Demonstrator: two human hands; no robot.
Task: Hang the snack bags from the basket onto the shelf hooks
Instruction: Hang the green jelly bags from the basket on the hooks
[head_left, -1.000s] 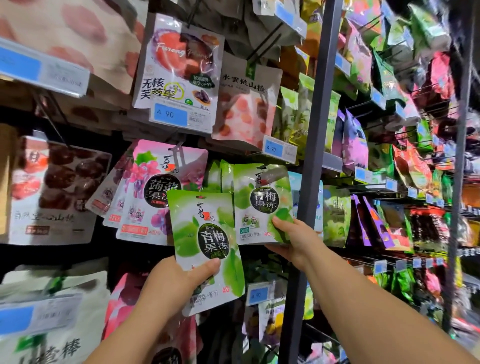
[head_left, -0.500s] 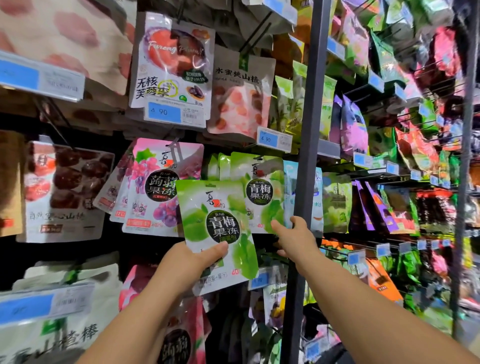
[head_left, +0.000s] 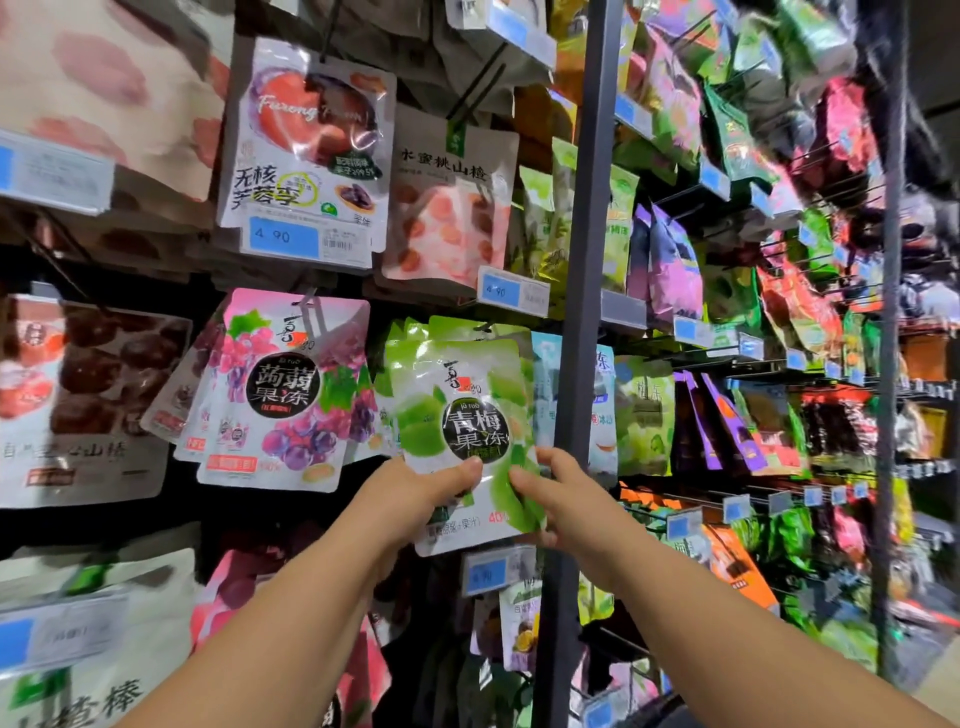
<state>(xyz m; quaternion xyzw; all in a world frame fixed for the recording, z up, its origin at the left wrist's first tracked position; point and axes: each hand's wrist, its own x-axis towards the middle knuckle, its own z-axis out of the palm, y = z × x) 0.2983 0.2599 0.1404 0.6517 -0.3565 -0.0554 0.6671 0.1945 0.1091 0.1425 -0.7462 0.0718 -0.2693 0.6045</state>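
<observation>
shelf (head_left: 249, 512): fills the view. Rows of hooks packed with hanging snack bags, blue tags on the hook ends. Far right is blurred.
post (head_left: 586, 249): dark upright running top to bottom, just right of the work spot.
brown bag (head_left: 88, 395): large, far left, middle row, hanging.
white plum bag (head_left: 311, 130): upper row, above the purple bag (head_left: 283, 395). A blue 4.90 price tag (head_left: 306, 240) sits at its lower edge.
peach bag (head_left: 449, 208): upper row, between white plum bag and post.
purple bag: middle row, front of a fanned stack, just left of the green bag (head_left: 457, 384). Neither of the hands touches it.
green bag: task item. Upright, face to the camera, middle row, between purple bag and post. Its top edge overlaps the green stack (head_left: 452, 326) hanging behind it. Cannot tell whether its hole is on the hook.
left hand (head_left: 415, 493): grasping the green bag at its lower left. Thumb lies across the front, fingers go behind the bag and are hidden.
right hand (head_left: 563, 499): grasping the green bag at its lower right edge. Thumb on the front, fingers behind. The hand sits in front of the post.
bag vs hands: most of the bag stands above both hands. Its lower part sits between them, thumb tips near each other but apart.
lower price tag (head_left: 493, 571): just below the green bag's bottom edge, between the two forearms.
</observation>
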